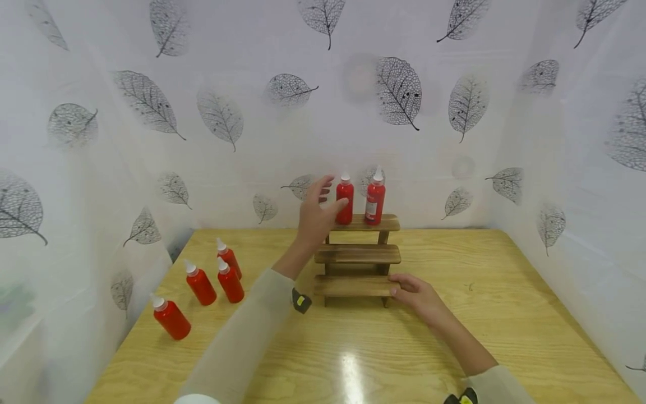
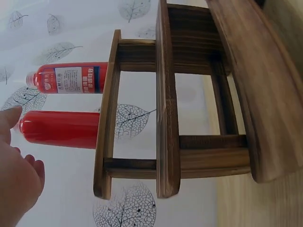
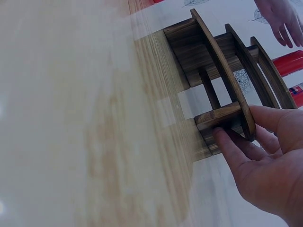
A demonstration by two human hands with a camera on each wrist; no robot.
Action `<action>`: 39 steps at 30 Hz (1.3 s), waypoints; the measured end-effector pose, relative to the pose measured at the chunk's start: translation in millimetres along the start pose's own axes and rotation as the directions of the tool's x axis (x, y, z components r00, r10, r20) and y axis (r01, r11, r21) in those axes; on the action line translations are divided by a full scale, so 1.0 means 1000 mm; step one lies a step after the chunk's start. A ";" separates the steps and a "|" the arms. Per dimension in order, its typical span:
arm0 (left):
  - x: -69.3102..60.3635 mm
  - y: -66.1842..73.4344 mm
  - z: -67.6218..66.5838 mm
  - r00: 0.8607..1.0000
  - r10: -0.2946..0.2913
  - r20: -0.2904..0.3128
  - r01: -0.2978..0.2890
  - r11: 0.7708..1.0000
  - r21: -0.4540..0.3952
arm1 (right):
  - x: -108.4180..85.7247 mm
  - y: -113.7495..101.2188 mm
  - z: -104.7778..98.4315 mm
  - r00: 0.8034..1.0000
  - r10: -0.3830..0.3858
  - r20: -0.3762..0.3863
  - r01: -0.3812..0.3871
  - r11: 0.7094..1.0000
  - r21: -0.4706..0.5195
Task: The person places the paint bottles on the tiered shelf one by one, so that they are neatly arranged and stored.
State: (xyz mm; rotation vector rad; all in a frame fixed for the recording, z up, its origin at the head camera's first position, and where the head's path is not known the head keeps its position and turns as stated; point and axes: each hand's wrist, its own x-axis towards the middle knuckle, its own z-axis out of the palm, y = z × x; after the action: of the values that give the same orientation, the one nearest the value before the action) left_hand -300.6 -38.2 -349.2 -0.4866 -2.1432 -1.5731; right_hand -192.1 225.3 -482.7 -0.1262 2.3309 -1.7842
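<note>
A small three-step wooden stand (image 1: pixel 358 253) stands at the back of the table. On its top step are two upright red bottles with white pointed caps: the left bottle (image 1: pixel 344 196) and the right bottle (image 1: pixel 375 203), whose label (image 2: pixel 75 79) shows in the left wrist view. My left hand (image 1: pixel 317 210) is beside the left bottle with fingers spread and loosely bent, not wrapped around it. With thumb above and fingers below, my right hand (image 3: pixel 270 156) grips the right end of the lowest step (image 1: pixel 355 287).
Several more red bottles stand on the table at the left, among them a front one (image 1: pixel 172 320) and a rear one (image 1: pixel 230 262). A white curtain (image 1: pixel 252 101) printed with grey leaves hangs behind and along both sides of the wooden table (image 1: pixel 454 314).
</note>
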 end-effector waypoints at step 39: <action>-0.165 -0.054 -0.169 0.951 -0.176 -0.256 0.238 0.941 0.239 | 0.000 0.000 -0.001 1.000 0.002 0.007 -0.002 1.000 0.006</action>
State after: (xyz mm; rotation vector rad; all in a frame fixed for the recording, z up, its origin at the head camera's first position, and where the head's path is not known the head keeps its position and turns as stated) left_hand -166.2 -219.4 -437.2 0.0144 -2.2324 -1.3363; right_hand -192.6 225.8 -482.6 -0.1294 2.3197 -1.7866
